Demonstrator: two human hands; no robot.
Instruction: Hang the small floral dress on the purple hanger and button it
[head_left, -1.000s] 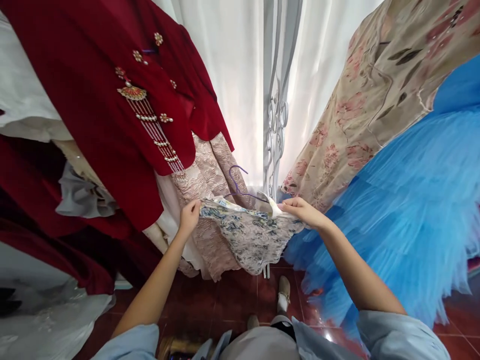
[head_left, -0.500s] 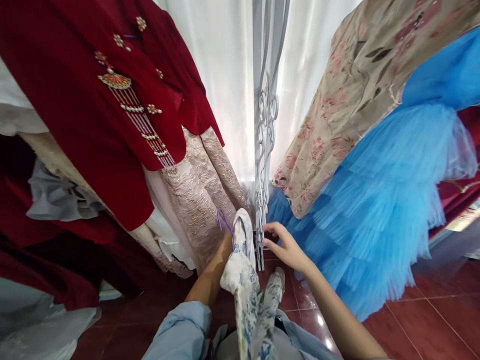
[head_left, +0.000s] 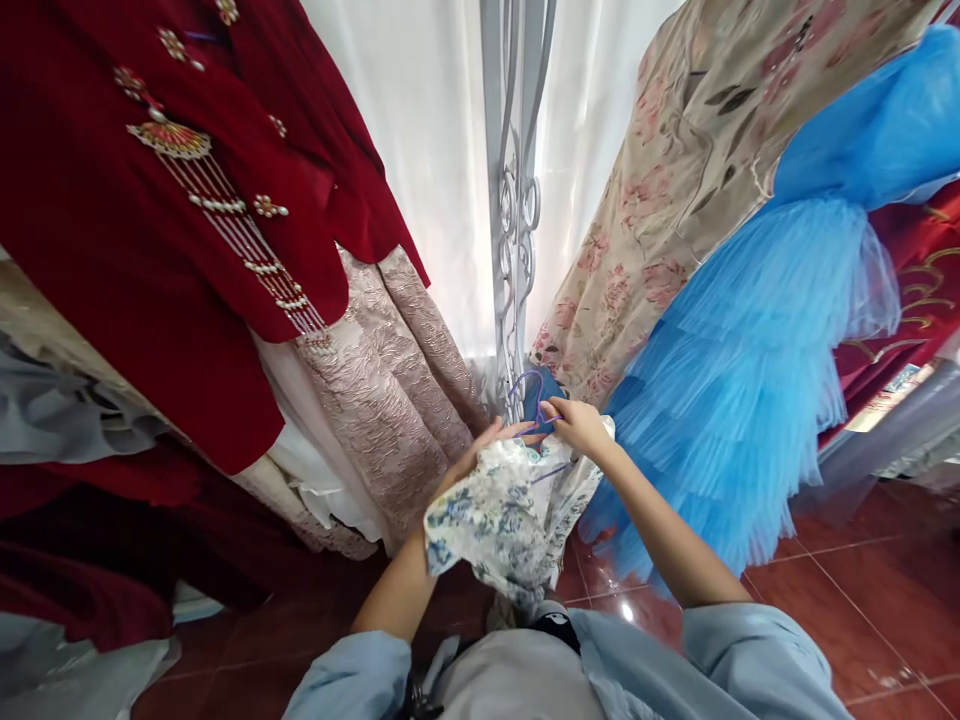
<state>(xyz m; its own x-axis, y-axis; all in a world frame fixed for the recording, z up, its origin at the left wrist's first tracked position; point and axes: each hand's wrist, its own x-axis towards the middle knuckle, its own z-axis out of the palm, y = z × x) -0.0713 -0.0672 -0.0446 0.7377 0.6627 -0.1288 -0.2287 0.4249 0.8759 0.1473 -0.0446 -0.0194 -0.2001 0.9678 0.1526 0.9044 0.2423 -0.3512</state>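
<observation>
Hanger (head_left: 541,392) seemingly in closed right hand (head_left: 580,425)

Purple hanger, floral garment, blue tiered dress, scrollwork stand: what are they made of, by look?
Purple hanger: probably plastic-coated wire, given its thin, bent, evenly coloured hook.
Floral garment: soft, light printed fabric, crumpling freely; fibre unclear.
Blue tiered dress: likely tulle or similar netting, with sheer, ragged layered edges.
Scrollwork stand: likely painted metal, pale grey, with slim curled bars.

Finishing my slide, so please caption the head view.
Right hand holds the hanger, left hand touches the floral garment, blue gown at right.
</observation>
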